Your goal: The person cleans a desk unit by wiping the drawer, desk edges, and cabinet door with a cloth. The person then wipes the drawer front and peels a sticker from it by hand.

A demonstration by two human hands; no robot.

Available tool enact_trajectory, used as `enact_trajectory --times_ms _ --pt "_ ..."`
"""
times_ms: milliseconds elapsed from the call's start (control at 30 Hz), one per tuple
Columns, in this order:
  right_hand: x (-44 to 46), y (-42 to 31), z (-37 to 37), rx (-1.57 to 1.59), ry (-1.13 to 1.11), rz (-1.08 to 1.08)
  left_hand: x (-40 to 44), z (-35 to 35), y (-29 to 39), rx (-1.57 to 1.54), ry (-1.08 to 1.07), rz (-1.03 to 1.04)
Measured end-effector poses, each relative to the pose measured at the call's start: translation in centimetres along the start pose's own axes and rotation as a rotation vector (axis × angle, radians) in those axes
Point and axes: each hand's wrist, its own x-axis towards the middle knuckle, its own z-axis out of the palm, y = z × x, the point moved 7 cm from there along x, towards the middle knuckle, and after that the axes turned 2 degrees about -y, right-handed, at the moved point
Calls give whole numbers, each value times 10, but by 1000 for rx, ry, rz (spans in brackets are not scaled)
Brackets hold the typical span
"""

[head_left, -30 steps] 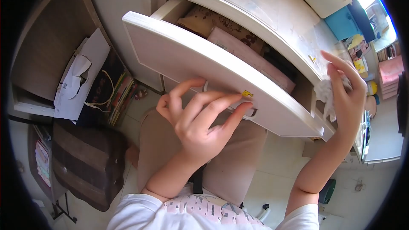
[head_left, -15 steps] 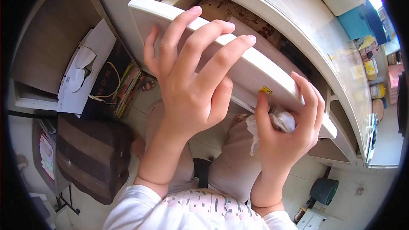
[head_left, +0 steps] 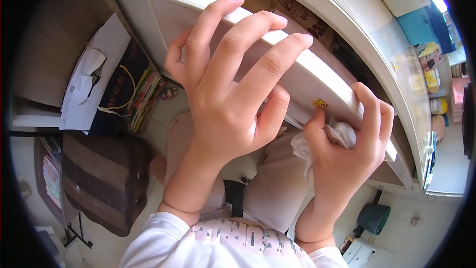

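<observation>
A white drawer front point(head_left: 233, 52) stands pulled partly out of a pale desk. My left hand point(head_left: 230, 94) has several fingers hooked over its top edge, with the thumb at the outer face. Near the other end, the fingers of my right hand point(head_left: 349, 149) curl over the same edge, and its thumb presses the outer face just below a small yellow sticker point(head_left: 321, 103). A crumpled white tissue point(head_left: 342, 135) is tucked in my right hand, between thumb and fingers. Inside the drawer lies a brown, flower-patterned item point(head_left: 270, 2); the rest is mostly hidden.
The glossy desktop point(head_left: 367, 25) lies beyond the drawer, with a blue box-like item point(head_left: 416, 25) on it. To the left are a shelf with a black bag point(head_left: 118, 87), books point(head_left: 147, 94) and a brown striped cushioned seat point(head_left: 101, 183). My legs are beneath the drawer.
Both hands appear slightly farther right, and the left fingers are more bent over the edge. The drawer front's left corner appears higher. The tissue stays in my right hand.
</observation>
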Motion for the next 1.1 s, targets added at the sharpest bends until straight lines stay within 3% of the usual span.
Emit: enact_trajectory --times_ms 967,1033,1100 --pt "7 -7 -1 -6 -111 3 -6 0 2 1 -34 -19" --pt "6 -2 -2 39 -105 -17 -22 -6 2 -172 145 -11" --pt "6 4 -7 109 -170 6 -44 -9 16 -141 183 14"
